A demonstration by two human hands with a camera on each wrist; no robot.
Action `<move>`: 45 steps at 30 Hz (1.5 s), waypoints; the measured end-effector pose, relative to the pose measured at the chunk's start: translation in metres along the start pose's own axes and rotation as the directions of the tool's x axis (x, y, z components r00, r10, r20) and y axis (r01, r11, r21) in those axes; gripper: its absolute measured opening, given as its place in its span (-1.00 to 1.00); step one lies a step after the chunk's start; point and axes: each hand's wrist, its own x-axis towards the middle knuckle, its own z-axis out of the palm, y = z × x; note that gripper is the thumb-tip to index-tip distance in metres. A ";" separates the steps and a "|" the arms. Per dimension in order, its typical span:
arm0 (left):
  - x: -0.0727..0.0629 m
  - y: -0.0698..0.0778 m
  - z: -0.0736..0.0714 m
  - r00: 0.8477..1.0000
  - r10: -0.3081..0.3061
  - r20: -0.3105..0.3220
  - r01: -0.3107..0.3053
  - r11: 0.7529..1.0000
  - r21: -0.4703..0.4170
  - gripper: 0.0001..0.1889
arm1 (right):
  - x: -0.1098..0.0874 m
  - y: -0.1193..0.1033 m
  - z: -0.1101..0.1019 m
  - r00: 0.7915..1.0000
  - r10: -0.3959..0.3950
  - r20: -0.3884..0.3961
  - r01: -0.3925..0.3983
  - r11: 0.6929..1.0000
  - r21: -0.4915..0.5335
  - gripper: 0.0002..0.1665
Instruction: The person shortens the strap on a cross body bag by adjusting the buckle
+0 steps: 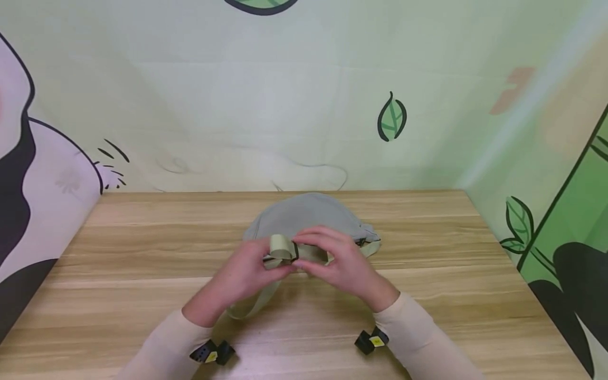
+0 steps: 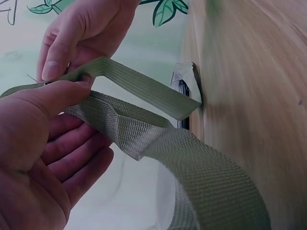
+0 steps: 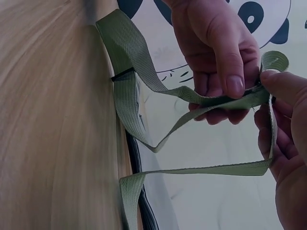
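Observation:
A grey bag (image 1: 309,211) with a rounded top lies on the wooden table, its olive-green webbing strap (image 2: 206,177) raised in front of it. My left hand (image 1: 244,266) pinches the strap between thumb and fingers. Close beside it, my right hand (image 1: 339,258) pinches the strap at a dark band or slider (image 1: 295,251). A short loop of webbing (image 1: 280,246) stands up between the hands. In the right wrist view, more strap (image 3: 127,52) hangs in folds toward the table. The fingers partly hide the dark piece.
The wooden table (image 1: 142,232) reaches back to a wall (image 1: 304,105) printed with leaves and cartoon figures. At the bag's right end is a strap attachment (image 1: 370,243). Small black wrist cameras sit below both forearms.

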 end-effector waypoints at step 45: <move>-0.023 -0.024 -0.030 0.998 -0.030 0.058 0.010 0.951 0.308 -0.64 | -0.007 0.008 -0.025 0.990 0.112 -0.085 -0.108 0.993 0.049 -0.54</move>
